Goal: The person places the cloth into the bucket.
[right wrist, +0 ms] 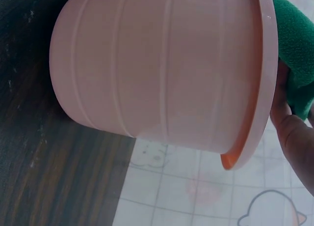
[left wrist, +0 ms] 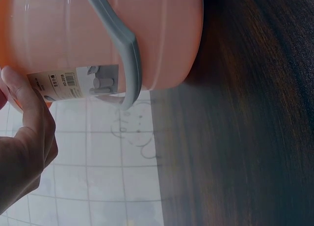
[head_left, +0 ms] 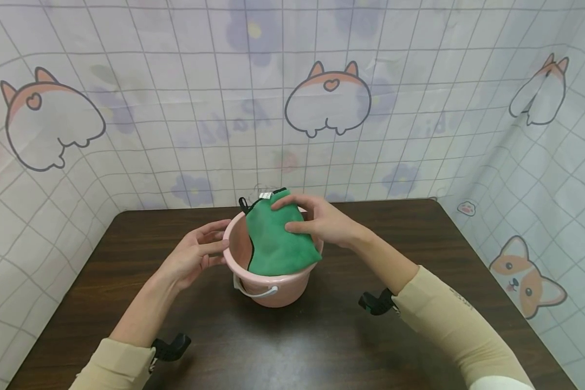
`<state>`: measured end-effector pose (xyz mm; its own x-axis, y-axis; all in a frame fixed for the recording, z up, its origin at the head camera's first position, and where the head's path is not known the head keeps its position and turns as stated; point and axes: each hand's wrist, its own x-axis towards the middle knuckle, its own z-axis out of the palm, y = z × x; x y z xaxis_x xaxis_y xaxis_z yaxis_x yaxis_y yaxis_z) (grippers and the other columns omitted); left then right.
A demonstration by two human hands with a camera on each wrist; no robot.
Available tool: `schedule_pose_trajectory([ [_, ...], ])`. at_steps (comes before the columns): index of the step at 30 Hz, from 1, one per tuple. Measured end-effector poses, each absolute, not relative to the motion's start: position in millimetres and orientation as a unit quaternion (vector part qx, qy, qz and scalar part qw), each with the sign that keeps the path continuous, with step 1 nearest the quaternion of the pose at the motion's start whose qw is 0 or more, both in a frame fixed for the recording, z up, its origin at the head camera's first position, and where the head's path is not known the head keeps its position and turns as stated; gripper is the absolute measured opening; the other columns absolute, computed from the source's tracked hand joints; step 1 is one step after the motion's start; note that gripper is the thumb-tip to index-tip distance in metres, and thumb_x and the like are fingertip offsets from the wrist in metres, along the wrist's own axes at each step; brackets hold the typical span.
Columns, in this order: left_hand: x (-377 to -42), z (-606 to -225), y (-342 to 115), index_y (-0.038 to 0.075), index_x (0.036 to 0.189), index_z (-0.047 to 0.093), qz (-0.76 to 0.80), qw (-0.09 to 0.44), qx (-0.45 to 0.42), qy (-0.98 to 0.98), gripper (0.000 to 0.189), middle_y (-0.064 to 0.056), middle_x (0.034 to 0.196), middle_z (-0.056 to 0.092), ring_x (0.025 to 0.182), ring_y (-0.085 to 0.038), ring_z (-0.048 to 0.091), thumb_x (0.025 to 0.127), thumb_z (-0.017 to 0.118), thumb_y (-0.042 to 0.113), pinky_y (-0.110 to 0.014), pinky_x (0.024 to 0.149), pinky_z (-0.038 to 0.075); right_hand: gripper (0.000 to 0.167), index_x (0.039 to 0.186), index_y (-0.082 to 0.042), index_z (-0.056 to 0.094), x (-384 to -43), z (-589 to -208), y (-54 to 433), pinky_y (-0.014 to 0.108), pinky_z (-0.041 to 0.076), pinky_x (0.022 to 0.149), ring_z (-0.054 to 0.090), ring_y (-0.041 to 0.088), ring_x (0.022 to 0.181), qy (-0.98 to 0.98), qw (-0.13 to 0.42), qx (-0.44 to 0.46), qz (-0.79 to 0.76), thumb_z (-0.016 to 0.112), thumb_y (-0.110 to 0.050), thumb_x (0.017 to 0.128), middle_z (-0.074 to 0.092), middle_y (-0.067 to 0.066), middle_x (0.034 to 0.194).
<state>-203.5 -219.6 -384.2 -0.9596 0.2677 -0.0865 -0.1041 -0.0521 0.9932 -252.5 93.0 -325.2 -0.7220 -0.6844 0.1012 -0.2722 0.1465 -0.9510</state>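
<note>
A pink bucket with a pale handle stands upright on the table. A fuzzy green towel with black edging, a black loop and a white tag lies over its mouth, partly inside. My right hand grips the towel at its right side, thumb and fingers spread over it; the green fabric also shows above the rim in the right wrist view. At the bucket's left rim, my left hand holds on with thumb and fingertips. The left wrist view has that hand beside a printed label.
The dark wooden table extends around the bucket. Behind and at both sides hangs a white gridded curtain with cartoon dogs. A black wrist mount sits at each sleeve cuff, above the tabletop.
</note>
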Motion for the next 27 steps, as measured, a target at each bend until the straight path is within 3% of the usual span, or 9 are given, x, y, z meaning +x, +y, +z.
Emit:
schedule_pose_trajectory([
  [8, -204.0, -383.5, -218.6, 0.000, 0.156, 0.037, 0.732, 0.133, 0.056, 0.666, 0.061, -0.012, 0.133, 0.053, 0.105, -0.019, 0.063, 0.101, 0.063, 0.003, -0.027, 0.079, 0.059, 0.036, 0.131, -0.019, 0.066, -255.1, -328.8, 91.0, 0.040, 0.056, 0.092, 0.060, 0.026, 0.123, 0.778, 0.182, -0.308, -0.516, 0.070, -0.008, 0.098, 0.050, 0.004, 0.146],
  [14, -204.1, -384.6, -219.4, -0.002, 0.155, 0.036, 0.724, 0.128, 0.061, 0.675, 0.060, -0.013, 0.130, 0.054, 0.105, -0.018, 0.063, 0.102, 0.063, 0.004, -0.029, 0.081, 0.059, 0.035, 0.131, -0.025, 0.066, -256.7, -332.2, 90.5, 0.036, 0.057, 0.073, 0.065, 0.022, 0.100, 0.822, 0.163, -0.310, -0.449, 0.070, -0.013, 0.098, 0.063, 0.006, 0.125],
  [20, -204.1, -385.3, -219.3, -0.003, 0.155, 0.035, 0.723, 0.126, 0.067, 0.676, 0.060, -0.013, 0.128, 0.054, 0.105, -0.018, 0.062, 0.102, 0.062, 0.003, -0.030, 0.080, 0.059, 0.036, 0.132, -0.023, 0.066, -258.2, -334.1, 86.5, 0.034, 0.054, 0.087, 0.060, 0.019, 0.104, 0.856, 0.135, -0.324, -0.379, 0.071, -0.015, 0.097, 0.062, 0.004, 0.125],
  [27, -202.9, -383.8, -219.0, -0.004, 0.155, 0.035, 0.725, 0.125, 0.064, 0.674, 0.061, -0.014, 0.128, 0.054, 0.105, -0.019, 0.062, 0.101, 0.062, 0.002, -0.029, 0.080, 0.059, 0.037, 0.133, -0.021, 0.066, -259.2, -333.4, 76.6, 0.033, 0.051, 0.081, 0.055, 0.021, 0.093, 0.865, 0.126, -0.355, -0.332, 0.071, -0.015, 0.097, 0.058, 0.004, 0.128],
])
